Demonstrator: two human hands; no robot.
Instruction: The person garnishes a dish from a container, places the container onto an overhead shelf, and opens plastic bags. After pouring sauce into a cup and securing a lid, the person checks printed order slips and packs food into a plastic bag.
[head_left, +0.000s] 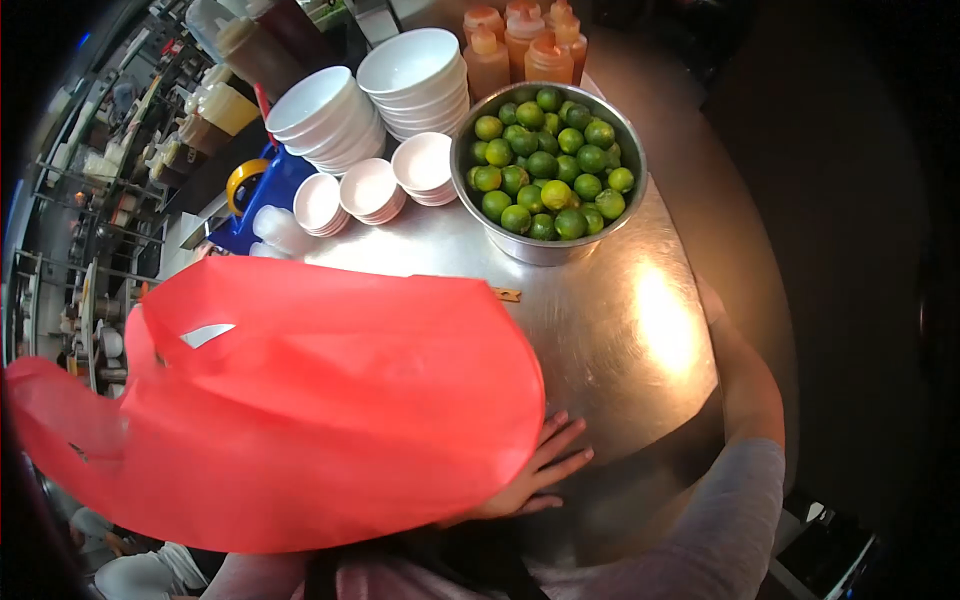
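Observation:
A large red bag, with cut-out openings near its left end, spreads across the left and middle foreground and covers much of the steel table. My left hand shows past the bag's lower right edge, fingers spread and palm down by the tabletop. The bag hides its wrist and forearm. My right arm reaches along the table's right side, and my right hand is at the table edge; its fingers are hidden. Beyond the bag stands a metal pot full of green limes.
Stacked white bowls and small white dishes stand at the back left. Orange sauce bottles are behind the pot. A blue container holds a yellow tape roll. A small tan piece lies near the bag.

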